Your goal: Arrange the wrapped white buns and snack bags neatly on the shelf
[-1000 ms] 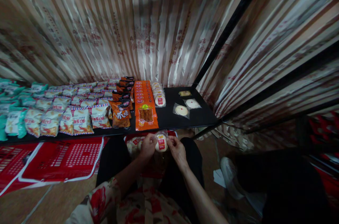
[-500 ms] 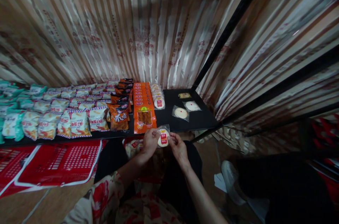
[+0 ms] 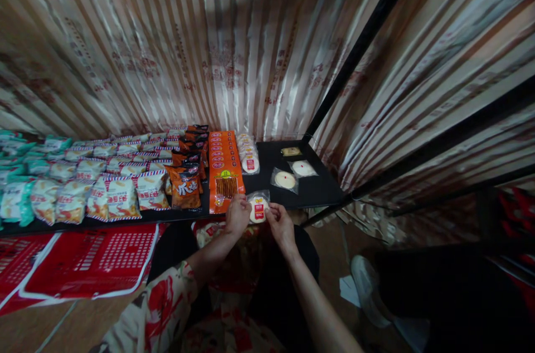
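Observation:
Both of my hands pinch one clear-wrapped round pastry with a red label point(image 3: 258, 208) at the front edge of a low black shelf point(image 3: 317, 189). My left hand point(image 3: 237, 215) grips its left side and my right hand point(image 3: 280, 223) its right side. Just behind it runs a row of the same red-labelled pastries point(image 3: 249, 153). A column of flat orange packets point(image 3: 224, 169) lies directly to the left of that row.
Orange-brown snack bags point(image 3: 186, 186), white striped bags point(image 3: 121, 197) and teal bags point(image 3: 16, 197) fill the shelf leftwards. Three loose wrapped cakes point(image 3: 286, 179) lie at the right end. Red baskets point(image 3: 96, 255) sit on the floor. A black frame post point(image 3: 359, 47) rises on the right.
My hands have lifted the wrapped pastry from above my lap, forward and up, to the shelf's front edge.

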Available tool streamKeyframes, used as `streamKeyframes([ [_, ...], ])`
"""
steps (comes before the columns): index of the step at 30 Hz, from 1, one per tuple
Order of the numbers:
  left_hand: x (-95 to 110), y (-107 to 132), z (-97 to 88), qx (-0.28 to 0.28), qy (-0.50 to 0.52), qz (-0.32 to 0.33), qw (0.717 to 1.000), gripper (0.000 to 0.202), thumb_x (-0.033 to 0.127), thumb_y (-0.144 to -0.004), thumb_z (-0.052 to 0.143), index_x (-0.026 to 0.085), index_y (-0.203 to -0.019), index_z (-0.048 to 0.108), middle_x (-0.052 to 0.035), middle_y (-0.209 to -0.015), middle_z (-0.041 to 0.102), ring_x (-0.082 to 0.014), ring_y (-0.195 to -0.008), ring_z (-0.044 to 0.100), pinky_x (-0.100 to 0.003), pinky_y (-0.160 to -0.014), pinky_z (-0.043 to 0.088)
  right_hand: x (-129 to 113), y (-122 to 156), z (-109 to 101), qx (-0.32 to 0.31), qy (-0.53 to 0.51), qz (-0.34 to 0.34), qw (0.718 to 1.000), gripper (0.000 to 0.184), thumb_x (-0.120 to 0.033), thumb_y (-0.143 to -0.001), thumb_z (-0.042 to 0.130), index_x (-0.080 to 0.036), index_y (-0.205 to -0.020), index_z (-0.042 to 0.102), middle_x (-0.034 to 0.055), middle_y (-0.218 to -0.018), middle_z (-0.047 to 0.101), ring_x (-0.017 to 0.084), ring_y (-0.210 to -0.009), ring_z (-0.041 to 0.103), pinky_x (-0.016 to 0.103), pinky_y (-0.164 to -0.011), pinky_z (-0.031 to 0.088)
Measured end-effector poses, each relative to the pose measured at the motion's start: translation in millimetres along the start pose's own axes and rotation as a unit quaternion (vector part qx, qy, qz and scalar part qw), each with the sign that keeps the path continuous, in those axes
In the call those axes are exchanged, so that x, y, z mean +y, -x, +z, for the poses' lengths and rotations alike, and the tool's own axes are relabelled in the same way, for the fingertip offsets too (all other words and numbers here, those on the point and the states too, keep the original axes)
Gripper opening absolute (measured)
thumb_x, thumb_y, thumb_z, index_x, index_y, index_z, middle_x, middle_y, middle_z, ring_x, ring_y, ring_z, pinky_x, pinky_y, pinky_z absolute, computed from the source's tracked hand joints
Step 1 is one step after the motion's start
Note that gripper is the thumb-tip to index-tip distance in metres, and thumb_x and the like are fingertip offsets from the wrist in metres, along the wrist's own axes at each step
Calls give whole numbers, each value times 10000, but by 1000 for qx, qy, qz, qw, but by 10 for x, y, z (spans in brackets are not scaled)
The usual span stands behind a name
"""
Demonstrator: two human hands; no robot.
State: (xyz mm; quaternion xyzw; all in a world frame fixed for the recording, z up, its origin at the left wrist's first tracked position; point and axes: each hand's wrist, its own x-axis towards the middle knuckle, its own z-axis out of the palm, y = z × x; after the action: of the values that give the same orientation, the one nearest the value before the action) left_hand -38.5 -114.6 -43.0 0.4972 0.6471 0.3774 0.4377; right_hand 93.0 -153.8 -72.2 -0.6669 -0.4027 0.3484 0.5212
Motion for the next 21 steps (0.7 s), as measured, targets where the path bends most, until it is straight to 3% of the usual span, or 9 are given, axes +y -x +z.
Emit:
streamKeyframes([
  [11,84,-159,18,11,-11,44,999,192,50,-741,511,165,-884,568,-25,-850,646,-126,-805,622,-272,-801,486,-71,-213,122,29,56,-55,997,301,-416,-720,571,-194,-911,503,66,-810,658,173,-694,645,324,-675,546],
  [21,170,-313,69,12,-54,36,998,282,39,-745,488,150,-975,610,-71,-981,659,-160,-954,609,-288,-884,464,-128,-333,251,18,97,-92,991,404,-380,-775,505,-136,-1097,501,159,-1054,640,213,-906,654,365,-798,544],
])
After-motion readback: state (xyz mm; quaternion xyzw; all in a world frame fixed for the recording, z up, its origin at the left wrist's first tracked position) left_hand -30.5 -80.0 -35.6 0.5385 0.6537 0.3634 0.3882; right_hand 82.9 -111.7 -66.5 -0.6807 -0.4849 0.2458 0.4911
